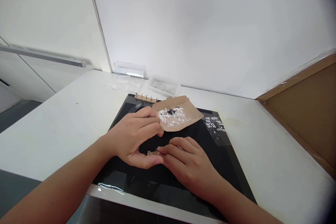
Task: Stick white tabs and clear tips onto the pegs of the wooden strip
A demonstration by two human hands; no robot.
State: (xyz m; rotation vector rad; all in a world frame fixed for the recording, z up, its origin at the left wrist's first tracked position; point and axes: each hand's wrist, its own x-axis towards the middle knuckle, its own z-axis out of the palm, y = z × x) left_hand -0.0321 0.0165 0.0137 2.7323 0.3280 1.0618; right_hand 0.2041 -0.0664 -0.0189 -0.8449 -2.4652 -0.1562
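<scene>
Both hands meet over a black mat (231,168) on a white table. My left hand (136,136) curls with its thumb low and fingers arched, and my right hand (186,162) rests on the mat with its fingertips pinching a small brownish piece (152,152) between the two hands. Just behind them lies a piece of brown paper (183,116) carrying several small white bits and a few dark ones (172,114). How firmly the left hand grips the small piece is hard to tell.
A small wooden strip with several metal pins (146,98) sits at the mat's far edge. Clear plastic trays (163,85) and clear bags (119,81) stand by the wall. A clear sheet with white marks (214,124) lies right. A cardboard panel (309,112) leans at right.
</scene>
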